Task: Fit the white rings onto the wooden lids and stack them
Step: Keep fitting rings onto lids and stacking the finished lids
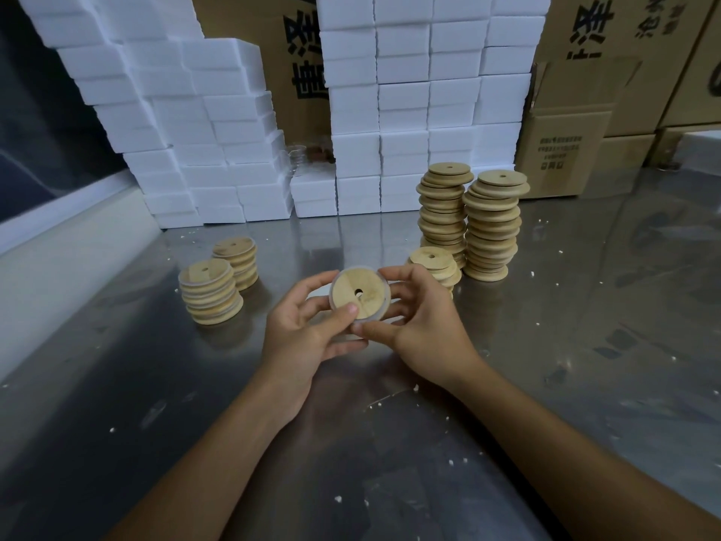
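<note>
Both hands — left hand (308, 329), right hand (421, 322) — pinch a ringed wooden lid (359, 293) above the crumb-flecked steel desk (585, 345); foam blocks (409, 111) hide the wall.

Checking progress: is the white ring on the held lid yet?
On: a translucent white ring circles the lid, held by left hand and right hand.

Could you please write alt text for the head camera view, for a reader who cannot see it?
Both hands, left hand and right hand, hold a round wooden lid with a white ring around its edge above a steel table. Short stacks of ringed lids stand left, taller plain stacks right, white foam boxes behind.
</note>
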`<state>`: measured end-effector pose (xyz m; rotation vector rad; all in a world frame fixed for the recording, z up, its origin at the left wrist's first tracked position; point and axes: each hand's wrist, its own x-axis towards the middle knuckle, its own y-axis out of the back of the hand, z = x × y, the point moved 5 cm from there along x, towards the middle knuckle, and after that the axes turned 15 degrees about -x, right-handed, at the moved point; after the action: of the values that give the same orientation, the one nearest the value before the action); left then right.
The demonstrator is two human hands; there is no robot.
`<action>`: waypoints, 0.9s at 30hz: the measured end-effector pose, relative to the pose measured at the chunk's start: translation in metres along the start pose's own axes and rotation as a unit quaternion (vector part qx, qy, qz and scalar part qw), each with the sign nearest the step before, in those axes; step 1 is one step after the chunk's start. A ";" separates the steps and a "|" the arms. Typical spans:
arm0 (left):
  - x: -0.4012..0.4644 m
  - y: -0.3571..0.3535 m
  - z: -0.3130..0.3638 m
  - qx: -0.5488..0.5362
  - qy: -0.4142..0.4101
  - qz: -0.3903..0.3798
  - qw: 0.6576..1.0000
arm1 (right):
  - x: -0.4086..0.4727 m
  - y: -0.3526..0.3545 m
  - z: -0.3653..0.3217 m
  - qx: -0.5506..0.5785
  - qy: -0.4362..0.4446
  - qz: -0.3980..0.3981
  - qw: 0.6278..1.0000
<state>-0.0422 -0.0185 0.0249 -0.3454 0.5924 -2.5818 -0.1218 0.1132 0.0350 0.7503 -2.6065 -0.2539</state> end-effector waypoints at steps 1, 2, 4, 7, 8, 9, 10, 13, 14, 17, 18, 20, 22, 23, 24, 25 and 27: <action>0.000 -0.001 0.000 0.001 0.003 -0.009 1.000 | 0.000 0.001 0.000 0.000 -0.001 0.006 1.000; 0.000 -0.001 0.001 0.005 0.004 -0.017 1.000 | 0.001 0.002 0.000 0.002 -0.002 0.012 1.000; 0.000 -0.001 0.001 0.016 0.004 -0.029 0.999 | 0.001 0.003 0.002 0.002 -0.009 0.019 1.000; 0.001 0.001 0.003 0.043 -0.003 -0.036 0.998 | 0.003 0.004 0.004 -0.028 -0.017 0.024 0.999; 0.000 0.001 0.005 0.051 -0.009 -0.037 0.998 | 0.003 0.005 0.005 -0.038 -0.018 0.027 0.999; 0.000 0.002 0.006 0.056 -0.015 -0.038 0.998 | 0.003 0.005 0.006 -0.050 -0.019 0.032 0.998; 0.000 0.003 0.007 0.060 -0.018 -0.038 0.997 | 0.004 0.006 0.007 -0.064 -0.018 0.039 0.997; 0.002 0.002 0.005 0.061 -0.011 -0.037 0.997 | 0.004 0.007 0.006 -0.091 0.004 0.041 0.995; 0.002 0.001 0.004 0.059 -0.008 -0.031 0.998 | 0.004 0.005 0.004 -0.096 0.020 0.035 0.995; 0.003 0.003 0.007 0.056 -0.022 0.004 0.998 | 0.002 -0.001 0.001 -0.126 0.064 0.025 0.990; 0.005 0.005 0.013 0.062 -0.041 0.020 0.997 | 0.002 -0.002 0.002 -0.131 0.070 0.028 0.989; 0.012 0.013 0.029 0.093 -0.094 0.070 0.989 | 0.002 -0.002 0.003 -0.139 0.075 0.043 0.987; 0.024 0.027 0.049 0.116 -0.140 0.131 0.974 | 0.002 0.002 0.004 -0.158 0.089 0.077 0.980; 0.031 0.034 0.058 0.120 -0.153 0.156 0.968 | 0.002 0.005 0.003 -0.166 0.101 0.100 0.976; 0.040 0.042 0.067 0.123 -0.159 0.178 0.963 | 0.002 0.009 0.001 -0.172 0.114 0.125 0.970; 0.049 0.050 0.075 0.133 -0.161 0.198 0.958 | 0.002 0.012 -0.001 -0.178 0.129 0.149 0.964; 0.069 0.067 0.094 0.180 -0.160 0.228 0.943 | 0.001 0.017 -0.004 -0.185 0.153 0.185 0.953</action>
<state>-0.0440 -0.1387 0.0851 -0.4322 0.0634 -2.0684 -0.1290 0.1267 0.0442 0.1499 -2.2521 -0.4564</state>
